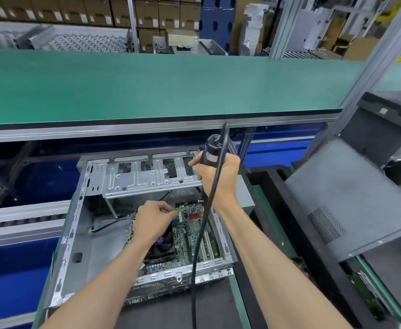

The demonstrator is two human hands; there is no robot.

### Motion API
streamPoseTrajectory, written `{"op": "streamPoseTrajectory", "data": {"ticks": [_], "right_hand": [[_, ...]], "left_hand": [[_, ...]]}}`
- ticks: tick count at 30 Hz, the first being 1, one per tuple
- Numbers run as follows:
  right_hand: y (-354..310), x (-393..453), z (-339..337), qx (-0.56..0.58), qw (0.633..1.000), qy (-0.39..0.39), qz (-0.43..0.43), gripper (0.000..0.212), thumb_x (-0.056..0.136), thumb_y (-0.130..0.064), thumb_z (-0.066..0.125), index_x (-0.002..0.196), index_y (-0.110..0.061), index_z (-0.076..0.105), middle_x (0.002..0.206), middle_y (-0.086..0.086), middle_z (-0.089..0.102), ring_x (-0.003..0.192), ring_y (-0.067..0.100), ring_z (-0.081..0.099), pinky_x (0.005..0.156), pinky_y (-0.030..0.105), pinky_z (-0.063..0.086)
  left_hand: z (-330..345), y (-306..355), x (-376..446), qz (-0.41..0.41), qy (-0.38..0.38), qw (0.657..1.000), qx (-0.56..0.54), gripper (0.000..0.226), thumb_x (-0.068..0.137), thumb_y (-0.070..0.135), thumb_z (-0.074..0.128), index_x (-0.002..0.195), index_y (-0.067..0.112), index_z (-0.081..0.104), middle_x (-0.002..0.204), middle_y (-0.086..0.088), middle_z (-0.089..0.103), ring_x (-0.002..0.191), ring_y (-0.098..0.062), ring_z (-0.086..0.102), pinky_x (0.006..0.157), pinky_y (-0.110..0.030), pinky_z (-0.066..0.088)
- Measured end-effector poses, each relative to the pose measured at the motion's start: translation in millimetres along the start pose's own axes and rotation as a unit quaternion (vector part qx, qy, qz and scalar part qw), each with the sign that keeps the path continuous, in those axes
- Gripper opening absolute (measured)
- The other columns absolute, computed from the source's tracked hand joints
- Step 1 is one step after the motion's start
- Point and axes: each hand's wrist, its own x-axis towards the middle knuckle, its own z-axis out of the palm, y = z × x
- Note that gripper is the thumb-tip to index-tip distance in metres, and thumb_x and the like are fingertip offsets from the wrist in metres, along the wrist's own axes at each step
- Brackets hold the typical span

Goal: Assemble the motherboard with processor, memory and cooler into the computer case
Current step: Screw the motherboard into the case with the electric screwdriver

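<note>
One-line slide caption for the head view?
Right hand grips corded screwdriver above open case; left hand fingers on motherboard.

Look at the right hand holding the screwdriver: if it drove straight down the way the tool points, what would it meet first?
Probably the motherboard near its far right corner. The right hand hides the screwdriver tip, so depth is uncertain.

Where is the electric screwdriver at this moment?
In the head view, the electric screwdriver is right of centre, gripped in the right hand above the far right corner of the open computer case, beside its drive bracket.
</note>
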Motion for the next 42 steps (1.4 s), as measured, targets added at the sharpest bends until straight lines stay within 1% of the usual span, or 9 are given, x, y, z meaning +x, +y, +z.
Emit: {"op": "streamPoseTrajectory", "data": {"ticks": [3,9,12,16,22,27,32,38,42], "right_hand": [[6,-2,7,-0.026,1.000,-0.010,0.014,0.013,0.064,-0.004,0.063,0.065,0.009,0.064,0.057,0.026,0.054,0.053,0.027,0.043,0.051,0.043,0.040],[16,-5,12,-0.040,0.999,-0.020,0.026,0.026,0.062,-0.011,0.064,0.069,0.015,0.061,0.064,0.032,0.057,0.054,0.029,0.045,0.053,0.048,0.045],[20,-6,10,-0.029,0.999,-0.020,0.027,0.009,0.064,-0.008,0.066,0.067,-0.002,0.072,0.065,0.018,0.067,0.056,0.025,0.055,0.055,0.040,0.048],[24,-4,9,-0.029,0.999,-0.019,0.020,0.022,0.066,0.003,0.062,0.062,-0.016,0.072,0.066,0.014,0.069,0.055,0.026,0.059,0.055,0.036,0.046],[25,-4,11,-0.032,0.999,-0.015,0.029,0.008,0.061,-0.005,0.065,0.063,-0.010,0.072,0.066,0.013,0.069,0.056,0.022,0.056,0.057,0.031,0.043],[24,-8,12,-0.042,0.999,-0.032,0.013,0.014,0.064,-0.003,0.064,0.063,-0.014,0.073,0.059,0.002,0.065,0.054,0.017,0.056,0.056,0.029,0.043],[24,-9,17,-0.044,0.998,-0.036,0.017,0.018,0.060,-0.017,0.067,0.067,-0.001,0.070,0.056,0.000,0.060,0.052,0.018,0.051,0.056,0.028,0.041],[20,-10,20,-0.049,0.997,-0.054,0.018,0.006,0.063,-0.007,0.066,0.065,-0.004,0.070,0.063,0.013,0.066,0.054,0.019,0.054,0.056,0.029,0.043],[22,-5,18,-0.057,0.995,-0.078,0.021,0.031,0.067,0.012,0.061,0.060,-0.017,0.070,0.065,0.008,0.069,0.054,0.012,0.057,0.059,0.027,0.044]], "left_hand": [[-3,-4,0,0.000,-0.028,0.994,0.106,0.022,0.076,0.042,0.078,0.058,0.035,0.068,0.043,0.020,0.059,0.043,-0.003,0.059,0.047,-0.017,0.040],[-6,-8,-3,-0.015,-0.054,0.988,0.145,0.020,0.075,0.048,0.082,0.064,0.038,0.069,0.041,0.014,0.059,0.052,-0.003,0.062,0.051,-0.021,0.040],[-6,-8,-3,-0.017,-0.065,0.989,0.129,0.020,0.075,0.051,0.082,0.069,0.036,0.071,0.037,0.015,0.056,0.046,-0.001,0.061,0.048,-0.020,0.038],[-5,-8,0,-0.031,-0.061,0.990,0.125,0.025,0.071,0.049,0.086,0.063,0.030,0.072,0.039,0.012,0.058,0.058,-0.008,0.066,0.058,-0.026,0.049],[-3,-9,2,-0.048,-0.057,0.990,0.121,0.028,0.069,0.049,0.087,0.059,0.030,0.070,0.051,0.008,0.067,0.057,-0.007,0.064,0.058,-0.026,0.049],[-3,-8,0,-0.052,-0.052,0.991,0.114,0.027,0.070,0.047,0.088,0.059,0.030,0.070,0.061,0.010,0.069,0.060,-0.005,0.062,0.053,-0.023,0.041],[-5,-8,-1,-0.055,-0.057,0.991,0.110,0.021,0.073,0.044,0.086,0.066,0.027,0.075,0.048,0.008,0.065,0.054,-0.009,0.064,0.051,-0.022,0.042],[-6,-10,0,-0.057,-0.057,0.992,0.098,0.021,0.072,0.042,0.087,0.064,0.027,0.075,0.044,0.008,0.061,0.054,-0.012,0.064,0.051,-0.023,0.041],[-6,-12,1,-0.064,-0.063,0.992,0.086,0.026,0.069,0.048,0.087,0.063,0.027,0.074,0.048,0.005,0.065,0.053,-0.009,0.062,0.049,-0.022,0.039]]}}
